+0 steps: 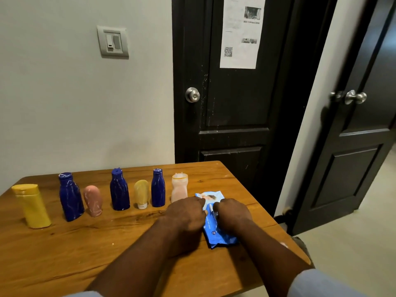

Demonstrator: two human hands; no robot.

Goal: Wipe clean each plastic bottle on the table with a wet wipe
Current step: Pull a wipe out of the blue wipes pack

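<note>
Several plastic bottles stand in a row along the wooden table [90, 249]: a yellow bottle [34, 206] at the far left, three dark blue ones [71, 198] [119, 190] [158, 188], a pink tube [93, 201], a small yellow tube [141, 195] and a pale pink bottle [179, 188]. A blue wet wipe pack [216, 232] lies flat at the right of the row. My left hand [187, 213] holds the pack's left edge with curled fingers. My right hand [232, 213] pinches at the pack's top near its opening, where a bit of white shows.
The table's right edge runs close to a black closed door [231, 103] with a paper sheet taped on it. A second black door [355, 151] stands open at the right. A grey wall with a switch plate [113, 41] is behind the bottles.
</note>
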